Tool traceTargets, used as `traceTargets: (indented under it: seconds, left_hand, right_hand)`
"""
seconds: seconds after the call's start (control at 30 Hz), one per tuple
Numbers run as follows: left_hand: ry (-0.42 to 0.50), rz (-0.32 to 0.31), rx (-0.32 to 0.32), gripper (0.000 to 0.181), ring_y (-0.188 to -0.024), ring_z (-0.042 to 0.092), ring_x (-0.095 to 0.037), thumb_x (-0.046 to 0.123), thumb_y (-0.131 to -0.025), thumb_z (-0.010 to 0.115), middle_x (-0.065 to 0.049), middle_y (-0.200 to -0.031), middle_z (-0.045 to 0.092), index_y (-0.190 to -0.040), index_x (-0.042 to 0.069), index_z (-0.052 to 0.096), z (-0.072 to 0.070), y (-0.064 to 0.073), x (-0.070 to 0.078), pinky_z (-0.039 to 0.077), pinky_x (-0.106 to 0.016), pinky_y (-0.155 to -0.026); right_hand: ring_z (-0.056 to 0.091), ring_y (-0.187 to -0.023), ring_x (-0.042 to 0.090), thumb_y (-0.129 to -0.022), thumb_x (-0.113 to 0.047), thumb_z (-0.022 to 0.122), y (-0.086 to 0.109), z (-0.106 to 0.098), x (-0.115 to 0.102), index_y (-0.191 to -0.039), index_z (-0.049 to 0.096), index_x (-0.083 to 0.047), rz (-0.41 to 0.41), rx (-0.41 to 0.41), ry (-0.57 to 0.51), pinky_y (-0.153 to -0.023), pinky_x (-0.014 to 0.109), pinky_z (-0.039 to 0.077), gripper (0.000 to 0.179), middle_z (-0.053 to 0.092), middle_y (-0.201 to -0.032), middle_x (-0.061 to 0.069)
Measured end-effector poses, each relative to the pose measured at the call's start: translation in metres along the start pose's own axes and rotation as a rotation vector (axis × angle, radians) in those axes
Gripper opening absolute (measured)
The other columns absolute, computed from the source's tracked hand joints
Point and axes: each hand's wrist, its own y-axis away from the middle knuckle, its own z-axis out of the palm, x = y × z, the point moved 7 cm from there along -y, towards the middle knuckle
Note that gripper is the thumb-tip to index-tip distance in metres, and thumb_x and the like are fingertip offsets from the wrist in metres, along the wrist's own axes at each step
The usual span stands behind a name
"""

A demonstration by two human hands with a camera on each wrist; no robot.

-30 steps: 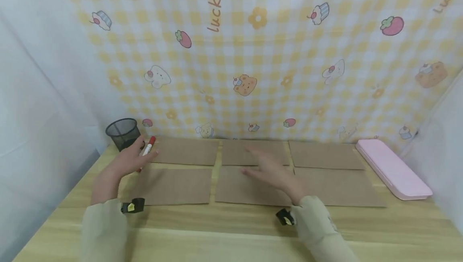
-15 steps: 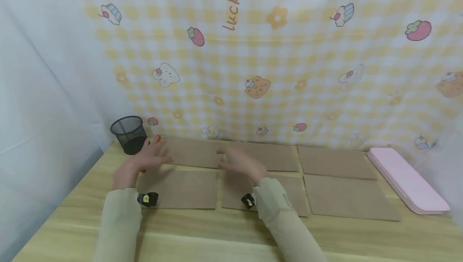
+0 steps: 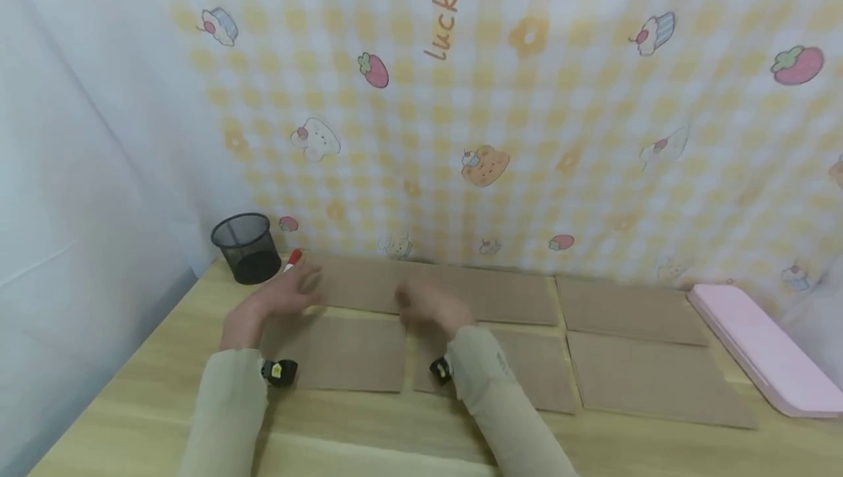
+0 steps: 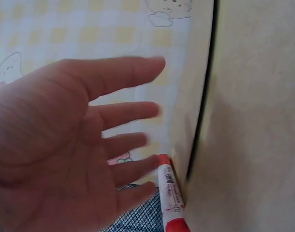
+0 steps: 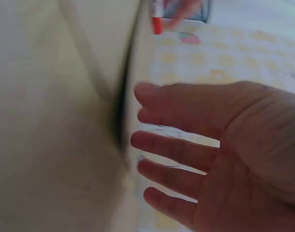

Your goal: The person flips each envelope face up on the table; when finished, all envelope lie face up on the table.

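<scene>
By 2 hands (image 3: pixel 283 298) (image 3: pixel 433 304) lie 6 cardboard sheets (image 3: pixel 352 354).

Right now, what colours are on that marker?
The marker is white with red ends, best seen in the left wrist view.

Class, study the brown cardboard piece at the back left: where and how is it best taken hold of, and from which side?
Probably by its two short ends, from left and right together. The cardboard piece is a flat rectangle lying on the table, so its edges seem the likeliest purchase, and the left hand and right hand are near those ends.
</scene>
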Motion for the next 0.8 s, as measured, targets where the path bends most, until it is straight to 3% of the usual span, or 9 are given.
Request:
traceTargets:
  seconds: [0.1, 0.33, 0.47, 0.57, 0.67, 0.8]
  left_hand:
    - [-0.054, 0.033, 0.050, 0.056, -0.126, 0.025, -0.052, 0.016, -0.089, 0.060, -0.040, -0.140, 0.019, -0.132, -0.012, 0.038, 0.002, -0.002, -0.002, 0.025, -0.059, -0.099]
    - [-0.112, 0.061, 0.084, 0.045, -0.119, 0.041, -0.045, 0.008, -0.085, 0.062, -0.031, -0.128, 0.046, -0.123, -0.012, 0.048, 0.004, -0.008, -0.003, 0.033, -0.054, -0.097]
    - [-0.079, 0.074, 0.073, 0.049, -0.115, 0.045, -0.044, -0.008, -0.071, 0.061, -0.030, -0.122, 0.051, -0.118, -0.014, 0.052, 0.002, -0.008, -0.004, 0.036, -0.052, -0.095]
    - [-0.052, 0.058, 0.059, 0.051, -0.112, 0.049, -0.043, -0.014, -0.060, 0.059, -0.029, -0.116, 0.056, -0.111, -0.013, 0.057, 0.003, -0.004, -0.005, 0.041, -0.048, -0.090]
    - [-0.081, 0.019, 0.087, 0.044, -0.105, 0.054, -0.038, -0.012, -0.062, 0.062, -0.024, -0.110, 0.061, -0.106, -0.008, 0.063, 0.003, -0.002, -0.008, 0.045, -0.045, -0.084]
    - [-0.086, -0.031, 0.118, 0.031, -0.094, 0.059, -0.032, 0.000, -0.073, 0.070, -0.019, -0.104, 0.065, -0.103, -0.002, 0.069, -0.005, 0.002, -0.014, 0.048, -0.042, -0.077]
  right_hand:
    - [0.053, -0.076, 0.013, -0.080, -0.005, 0.070, 0.003, 0.007, 0.003, -0.091, 0.065, -0.008, 0.012, 0.016, 0.046, -0.068, 0.026, 0.046, 0.013, 0.059, -0.084, -0.001]
    - [0.059, -0.101, 0.020, -0.086, 0.000, 0.061, 0.006, -0.001, 0.003, -0.106, 0.068, -0.005, -0.017, 0.081, 0.047, -0.087, 0.032, 0.046, 0.022, 0.065, -0.108, 0.006]
    - [0.059, -0.103, 0.021, -0.091, -0.001, 0.053, 0.006, -0.006, 0.002, -0.106, 0.067, -0.003, -0.051, 0.103, 0.020, -0.088, 0.032, 0.046, 0.021, 0.065, -0.109, 0.008]
    - [0.059, -0.090, 0.019, -0.093, -0.002, 0.050, 0.007, -0.005, 0.005, -0.103, 0.065, -0.004, -0.033, 0.122, 0.006, -0.080, 0.031, 0.048, 0.018, 0.064, -0.102, 0.007]
    - [0.054, -0.077, 0.015, -0.096, -0.004, 0.046, 0.008, -0.002, 0.011, -0.101, 0.061, -0.005, 0.011, 0.133, -0.041, -0.071, 0.028, 0.047, 0.016, 0.061, -0.094, 0.005]
    - [0.055, -0.077, 0.017, -0.096, -0.002, 0.045, 0.006, -0.010, 0.014, -0.102, 0.059, -0.002, 0.007, 0.188, -0.077, -0.072, 0.030, 0.048, 0.016, 0.060, -0.094, 0.008]
